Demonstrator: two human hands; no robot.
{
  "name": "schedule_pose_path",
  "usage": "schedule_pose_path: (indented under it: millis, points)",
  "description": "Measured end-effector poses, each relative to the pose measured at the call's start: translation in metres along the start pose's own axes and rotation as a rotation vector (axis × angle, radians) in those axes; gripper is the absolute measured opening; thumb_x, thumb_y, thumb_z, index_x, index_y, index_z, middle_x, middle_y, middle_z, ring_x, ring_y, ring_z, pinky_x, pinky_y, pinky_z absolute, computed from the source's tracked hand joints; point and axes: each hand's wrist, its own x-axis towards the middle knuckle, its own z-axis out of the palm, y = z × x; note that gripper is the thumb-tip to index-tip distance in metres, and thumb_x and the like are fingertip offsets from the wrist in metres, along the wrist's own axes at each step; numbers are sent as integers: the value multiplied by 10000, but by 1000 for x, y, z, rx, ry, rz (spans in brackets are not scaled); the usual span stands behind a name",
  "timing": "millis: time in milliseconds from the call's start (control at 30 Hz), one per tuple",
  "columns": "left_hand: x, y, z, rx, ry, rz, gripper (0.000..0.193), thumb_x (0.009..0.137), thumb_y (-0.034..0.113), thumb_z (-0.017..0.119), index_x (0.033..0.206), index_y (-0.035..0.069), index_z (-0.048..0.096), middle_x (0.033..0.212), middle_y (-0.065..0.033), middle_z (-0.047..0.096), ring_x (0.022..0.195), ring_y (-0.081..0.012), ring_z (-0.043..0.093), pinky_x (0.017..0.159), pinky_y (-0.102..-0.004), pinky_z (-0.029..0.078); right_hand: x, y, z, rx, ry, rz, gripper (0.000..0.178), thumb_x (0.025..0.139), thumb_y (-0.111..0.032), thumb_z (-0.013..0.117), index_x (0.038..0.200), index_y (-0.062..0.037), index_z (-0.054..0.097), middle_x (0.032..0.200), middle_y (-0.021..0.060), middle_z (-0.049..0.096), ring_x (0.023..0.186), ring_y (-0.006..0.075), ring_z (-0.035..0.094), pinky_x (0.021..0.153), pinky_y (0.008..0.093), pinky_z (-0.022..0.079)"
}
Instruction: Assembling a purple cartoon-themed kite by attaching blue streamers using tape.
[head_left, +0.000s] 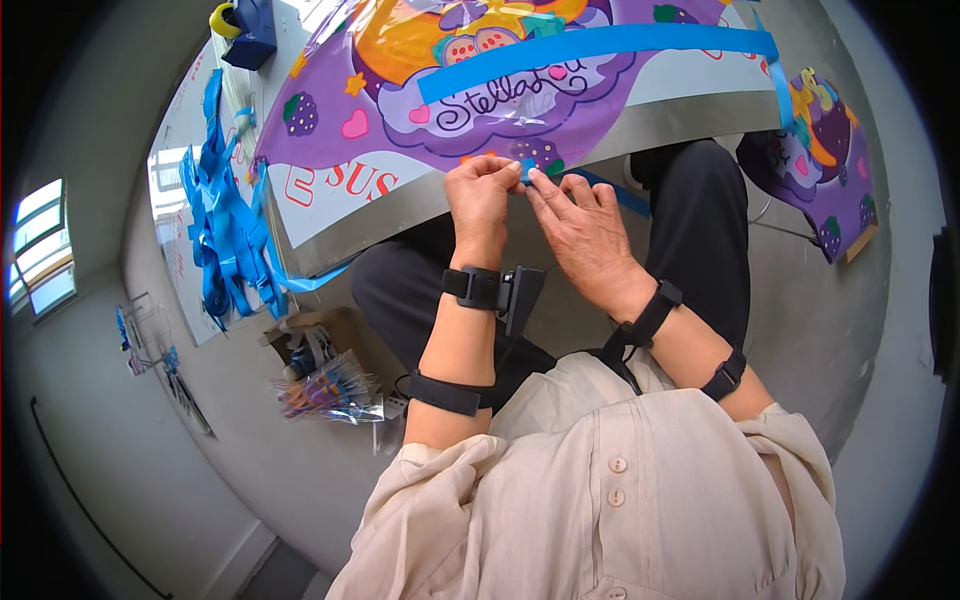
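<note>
Just past the table's near edge, my two hands meet over a short folded bit of blue ribbon (526,170). My left hand (477,208) is closed, pinching it between thumb and fingertips. From the other side, the thumb and forefinger of my right hand (590,235) grip it, the other fingers loosely bent. Blue band shows again behind my right hand, toward my knee. A purple plastic sheet (400,143) printed with fruit and hearts covers the table before me. Across it lies a long, flat blue ribbon strip (600,62), hanging over the right edge.
Tangled blue ribbon (225,230) spills over the table's left side. A dark blue tape dispenser (250,35) stands at the far left. Another printed purple sheet (830,165) hangs at right. A cardboard box (325,335) and a clear bag (330,388) are low at left.
</note>
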Motion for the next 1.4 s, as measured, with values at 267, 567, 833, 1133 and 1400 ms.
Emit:
schedule_pose_path:
  millis: [267,567,833,1133,1400]
  points:
    - [0,-6,5,-98,86,-78,62,790,62,647,808,11,616,590,-12,559,442,-55,459,360,-188,267,1,2,-2,14,3,1,299,744,-130,554,1025,-53,618,1232,28,501,1009,190,440,786,331,336]
    - [2,-25,19,-132,223,126,59,728,-52,656,731,-25,605,625,-45,580,460,-82,502,392,-201,366,2,4,0,57,28,-14,271,729,-129,560,974,-42,636,1207,46,524,1012,198,451,778,330,347]
    - [3,-30,23,64,338,204,127,698,-71,676,684,-22,559,624,-57,578,477,-104,535,419,-219,421,7,6,2,131,87,-35,236,730,-112,557,934,-28,640,1165,60,553,1006,209,470,775,331,368]
    - [16,24,-5,996,164,96,378,600,317,822,665,12,610,609,-100,623,555,-214,614,541,-345,480,11,12,-3,121,19,-60,211,708,-112,568,885,-29,646,1151,66,564,1004,212,474,798,331,372]
    - [42,43,-5,1108,292,139,443,633,452,773,681,33,638,687,-126,653,671,-293,645,593,-386,483,15,12,-6,83,-14,-91,228,694,-113,575,891,-31,651,1158,73,569,984,200,480,774,321,371]
